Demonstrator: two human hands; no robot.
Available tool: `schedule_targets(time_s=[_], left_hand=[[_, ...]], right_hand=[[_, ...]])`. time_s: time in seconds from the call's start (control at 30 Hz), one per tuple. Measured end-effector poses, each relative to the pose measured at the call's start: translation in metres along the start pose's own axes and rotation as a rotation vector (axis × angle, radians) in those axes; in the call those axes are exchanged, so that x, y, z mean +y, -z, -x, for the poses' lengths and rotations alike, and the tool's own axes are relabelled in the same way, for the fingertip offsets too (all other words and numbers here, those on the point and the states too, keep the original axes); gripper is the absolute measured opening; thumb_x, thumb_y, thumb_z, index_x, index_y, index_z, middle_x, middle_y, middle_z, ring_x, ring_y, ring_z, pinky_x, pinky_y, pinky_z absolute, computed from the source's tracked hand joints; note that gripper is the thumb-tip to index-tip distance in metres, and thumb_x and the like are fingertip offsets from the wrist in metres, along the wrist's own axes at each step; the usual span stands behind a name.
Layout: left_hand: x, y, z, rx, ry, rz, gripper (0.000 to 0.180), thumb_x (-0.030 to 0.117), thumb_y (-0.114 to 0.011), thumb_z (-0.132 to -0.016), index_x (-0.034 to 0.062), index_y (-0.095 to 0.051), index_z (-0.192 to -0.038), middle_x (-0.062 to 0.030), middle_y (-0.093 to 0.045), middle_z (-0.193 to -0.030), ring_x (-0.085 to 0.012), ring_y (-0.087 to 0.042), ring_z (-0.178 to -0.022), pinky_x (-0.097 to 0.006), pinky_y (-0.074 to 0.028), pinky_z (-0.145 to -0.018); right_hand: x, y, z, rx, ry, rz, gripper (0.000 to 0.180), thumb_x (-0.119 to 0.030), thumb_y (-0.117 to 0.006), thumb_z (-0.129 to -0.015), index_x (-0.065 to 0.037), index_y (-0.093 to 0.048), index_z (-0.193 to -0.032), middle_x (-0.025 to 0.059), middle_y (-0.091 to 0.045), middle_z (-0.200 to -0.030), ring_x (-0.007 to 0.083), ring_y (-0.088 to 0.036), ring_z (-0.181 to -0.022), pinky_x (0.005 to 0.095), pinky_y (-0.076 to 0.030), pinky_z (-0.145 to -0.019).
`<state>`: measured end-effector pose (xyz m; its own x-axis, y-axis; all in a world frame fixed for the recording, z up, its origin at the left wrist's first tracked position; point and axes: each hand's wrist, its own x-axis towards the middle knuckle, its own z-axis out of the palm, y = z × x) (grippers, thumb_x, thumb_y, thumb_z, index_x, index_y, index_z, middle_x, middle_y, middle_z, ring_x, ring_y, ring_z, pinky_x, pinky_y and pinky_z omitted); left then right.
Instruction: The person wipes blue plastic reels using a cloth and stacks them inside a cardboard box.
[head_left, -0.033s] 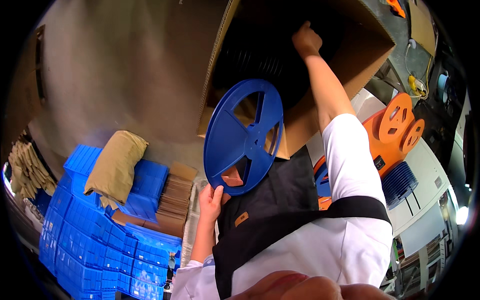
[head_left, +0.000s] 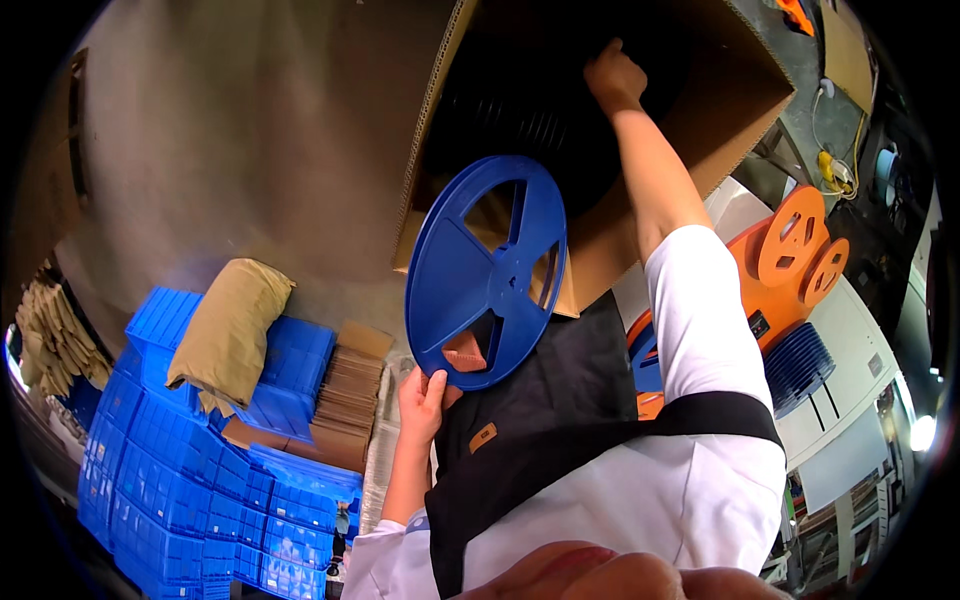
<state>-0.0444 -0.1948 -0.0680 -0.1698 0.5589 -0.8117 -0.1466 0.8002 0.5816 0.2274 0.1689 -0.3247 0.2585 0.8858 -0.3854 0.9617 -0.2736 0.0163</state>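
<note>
- At the mouth of the open brown cardboard box (head_left: 725, 135), a round blue plastic reel (head_left: 455, 285) tilts; the left hand (head_left: 420, 405) pinches its lower rim, apparently leaving the face unobstructed.
- Inside, the right hand's (head_left: 616, 80) grip cannot be determined.

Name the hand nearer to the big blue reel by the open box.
Left: the left hand holds the blue reel by its lower rim; the right hand is apart from it, inside the open cardboard box.
</note>
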Motion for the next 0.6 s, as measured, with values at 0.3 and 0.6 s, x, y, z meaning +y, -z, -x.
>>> schedule_targets(time_s=[0.3, 0.6], left_hand=[[0.021, 0.0, -0.014, -0.041, 0.011, -0.013, 0.027, 0.013, -0.051, -0.094, -0.0033, -0.055, -0.114, -0.0062, -0.061, -0.102, -0.0113, -0.055, -0.091, -0.025, -0.043, -0.08], [0.085, -0.046, -0.06, -0.017, -0.23, -0.128, 0.024, 0.01, -0.047, -0.094, -0.0014, -0.055, -0.114, -0.0025, -0.061, -0.084, -0.0046, -0.043, -0.052, -0.02, -0.034, -0.047]], right_hand=[[0.035, 0.012, 0.037, 0.102, 0.007, -0.219, 0.062, -0.024, -0.052, -0.082, -0.007, -0.035, -0.138, 0.017, -0.066, -0.072, 0.0328, -0.065, -0.064, 0.0418, -0.05, -0.057], [0.069, 0.135, 0.173, 0.5, 0.061, -0.741, 0.055, -0.005, -0.057, -0.075, -0.013, -0.051, -0.129, 0.0042, -0.051, -0.053, 0.0149, -0.053, -0.045, 0.0286, -0.046, -0.049]])
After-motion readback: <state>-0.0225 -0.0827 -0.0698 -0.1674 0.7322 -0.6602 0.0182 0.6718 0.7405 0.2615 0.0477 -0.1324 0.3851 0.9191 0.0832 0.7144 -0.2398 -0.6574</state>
